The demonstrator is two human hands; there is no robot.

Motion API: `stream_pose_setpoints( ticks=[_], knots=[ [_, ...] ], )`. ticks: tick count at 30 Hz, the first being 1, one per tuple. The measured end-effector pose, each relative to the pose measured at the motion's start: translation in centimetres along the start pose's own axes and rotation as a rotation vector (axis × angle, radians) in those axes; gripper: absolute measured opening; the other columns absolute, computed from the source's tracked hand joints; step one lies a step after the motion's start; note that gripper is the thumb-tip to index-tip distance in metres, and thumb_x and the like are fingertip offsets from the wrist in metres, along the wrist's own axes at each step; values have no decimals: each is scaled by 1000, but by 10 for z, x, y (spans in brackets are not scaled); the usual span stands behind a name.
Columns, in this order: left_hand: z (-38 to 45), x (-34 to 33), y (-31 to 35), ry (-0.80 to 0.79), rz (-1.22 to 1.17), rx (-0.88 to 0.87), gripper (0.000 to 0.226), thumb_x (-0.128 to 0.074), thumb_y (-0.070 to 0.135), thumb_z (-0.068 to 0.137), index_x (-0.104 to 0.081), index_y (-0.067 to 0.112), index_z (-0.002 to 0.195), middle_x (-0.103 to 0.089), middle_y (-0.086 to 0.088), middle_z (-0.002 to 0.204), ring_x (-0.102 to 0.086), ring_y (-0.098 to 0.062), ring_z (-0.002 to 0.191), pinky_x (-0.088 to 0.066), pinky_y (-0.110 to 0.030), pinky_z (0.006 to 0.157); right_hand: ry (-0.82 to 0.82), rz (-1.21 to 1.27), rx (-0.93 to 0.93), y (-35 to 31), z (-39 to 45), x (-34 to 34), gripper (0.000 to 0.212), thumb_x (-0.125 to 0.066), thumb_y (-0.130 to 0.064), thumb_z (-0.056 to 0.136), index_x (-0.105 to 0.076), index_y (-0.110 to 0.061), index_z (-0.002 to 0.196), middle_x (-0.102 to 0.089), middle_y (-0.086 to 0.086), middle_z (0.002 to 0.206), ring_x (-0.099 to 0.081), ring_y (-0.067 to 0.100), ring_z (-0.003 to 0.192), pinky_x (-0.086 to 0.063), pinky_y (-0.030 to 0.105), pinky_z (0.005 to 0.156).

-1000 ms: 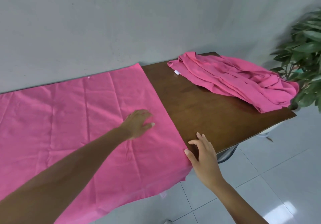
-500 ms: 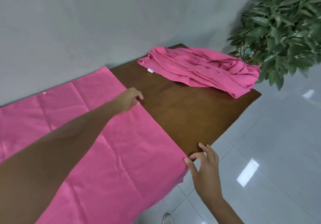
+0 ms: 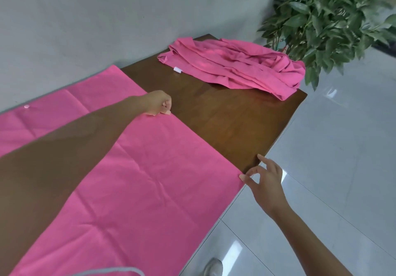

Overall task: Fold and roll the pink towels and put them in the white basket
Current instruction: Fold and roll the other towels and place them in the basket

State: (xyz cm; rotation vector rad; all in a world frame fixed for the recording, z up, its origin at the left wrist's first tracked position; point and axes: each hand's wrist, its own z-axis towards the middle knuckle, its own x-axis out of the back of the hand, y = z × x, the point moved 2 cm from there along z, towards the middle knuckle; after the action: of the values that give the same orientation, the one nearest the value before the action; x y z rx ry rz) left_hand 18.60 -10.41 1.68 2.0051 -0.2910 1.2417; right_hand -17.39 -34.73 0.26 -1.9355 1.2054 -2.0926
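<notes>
A pink towel lies spread flat over the left part of the brown wooden table. My left hand reaches across it and pinches its right edge partway along. My right hand pinches the same edge at the table's near side, thumb and forefinger closed on the cloth, other fingers raised. A heap of crumpled pink towels with a white tag lies at the table's far right end. No white basket is in view.
A grey wall runs behind the table. A leafy green plant stands beyond the table's far right corner. Glossy white floor tiles lie to the right, with a shoe below.
My left hand moved from the towel's middle to its right edge and closed on it. My right hand stayed at the near corner. The view swung right, showing the plant.
</notes>
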Motion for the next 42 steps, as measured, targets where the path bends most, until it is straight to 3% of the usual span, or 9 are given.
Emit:
stream_pose_setpoints(
  ticks=[3, 6, 11, 14, 16, 20, 25, 30, 42],
  knots=[
    [-9, 0, 6, 27, 29, -23, 21, -69, 13, 95, -59, 18, 78, -58, 0, 89, -59, -22, 84, -45, -33, 75, 5, -26, 6, -5, -2, 1, 14, -73, -38, 90, -68, -26, 86, -39, 0, 158, -18, 21, 149, -32, 44, 117],
    [-25, 0, 6, 70, -19, -2, 21, -62, 13, 99, -53, 17, 80, -60, -4, 89, -56, -20, 73, -46, -36, 69, 4, -6, 47, -11, -10, 6, 16, -70, -37, 93, -64, -26, 85, -51, -5, 144, -28, 16, 142, -35, 38, 111],
    [-70, 13, 3, 140, -85, 14, 19, -64, 11, 97, -52, 17, 83, -58, -3, 84, -57, -22, 65, -53, -41, 66, -75, 205, 72, -22, -40, 11, 16, -61, -35, 100, -56, -27, 86, -68, -14, 95, -59, -4, 94, -47, 23, 81],
    [-109, 23, 11, 187, -100, 10, 16, -66, 1, 92, -55, 12, 87, -52, 1, 79, -51, -14, 62, -50, -33, 61, -99, 302, 120, -29, -63, 10, 20, -57, -28, 103, -49, -22, 86, -59, -10, 70, -54, 3, 65, -43, 18, 62],
    [-138, 30, 15, 220, -54, 14, 16, -66, -2, 90, -58, 12, 86, -57, 0, 77, -54, -12, 60, -51, -30, 61, -101, 335, 172, -35, -79, 10, 20, -54, -27, 104, -47, -20, 86, -56, -2, 69, -48, 5, 57, -40, 21, 56],
    [-197, 39, 28, 287, 73, 30, 31, -65, -5, 89, -58, 21, 74, -63, 2, 74, -56, -15, 65, -45, -29, 66, -113, 377, 223, -40, -109, 1, 19, -57, -30, 103, -50, -23, 87, -59, -4, 68, -55, 8, 60, -47, 26, 59],
    [-266, 35, 31, 343, 172, 132, 19, -60, -8, 88, -62, 6, 75, -64, -7, 76, -55, -21, 71, -41, -31, 66, -134, 362, 247, -37, -145, -20, 13, -62, -42, 98, -57, -34, 90, -66, -16, 76, -63, 0, 78, -51, 24, 67],
    [-324, 20, 32, 385, 211, 195, 26, -62, -2, 92, -59, 16, 74, -65, -5, 79, -61, -26, 75, -49, -41, 72, -130, 249, 325, -37, -182, -32, 25, -57, -49, 99, -49, -40, 77, -60, -18, 68, -59, -2, 69, -41, 14, 58],
    [-393, 14, 2, 407, 244, 165, 22, -63, 2, 94, -58, 10, 74, -62, -5, 76, -56, -26, 72, -43, -37, 68, -59, 155, 308, -76, -266, -51, 34, -47, -59, 100, -41, -39, 73, -55, -10, 61, -56, 8, 61, -40, 23, 53]
  ],
)
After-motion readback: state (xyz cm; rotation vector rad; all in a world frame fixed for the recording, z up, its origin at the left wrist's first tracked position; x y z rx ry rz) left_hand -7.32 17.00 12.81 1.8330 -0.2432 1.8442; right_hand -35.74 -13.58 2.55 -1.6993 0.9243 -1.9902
